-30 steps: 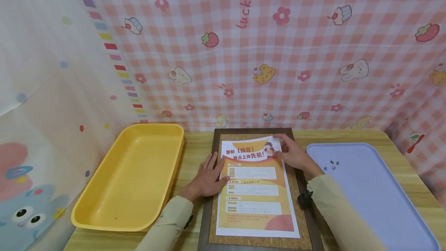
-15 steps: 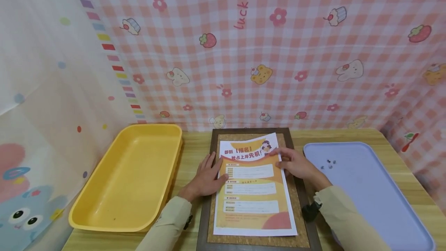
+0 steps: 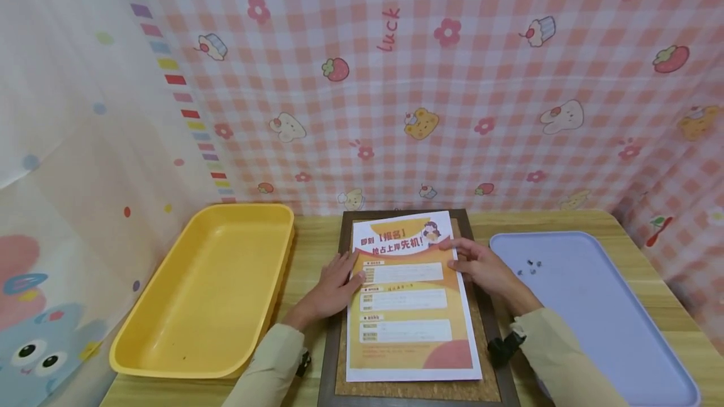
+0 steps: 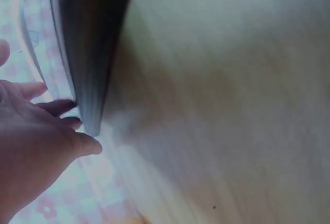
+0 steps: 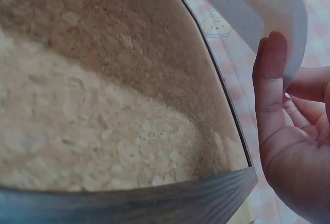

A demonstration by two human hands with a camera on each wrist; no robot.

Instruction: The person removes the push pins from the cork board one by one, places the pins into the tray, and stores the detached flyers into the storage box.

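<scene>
A printed paper poster lies over a cork board with a dark wooden frame in the head view. My left hand rests at the poster's left edge, thumb over the paper and the other fingers fairly straight. In the left wrist view its fingers reach the side of the frame. My right hand pinches the poster's right edge in its upper half. The right wrist view shows the paper curving up above the bare cork, between thumb and fingers.
On the left stands a yellow plastic tray. A lilac tray on the right carries several small shiny pieces near its far left corner. A pink checked cloth hangs behind the wooden table.
My right hand has slid from the poster's top right corner down along its right edge. The poster's top has shifted slightly away from me. My left hand stays at the left edge.
</scene>
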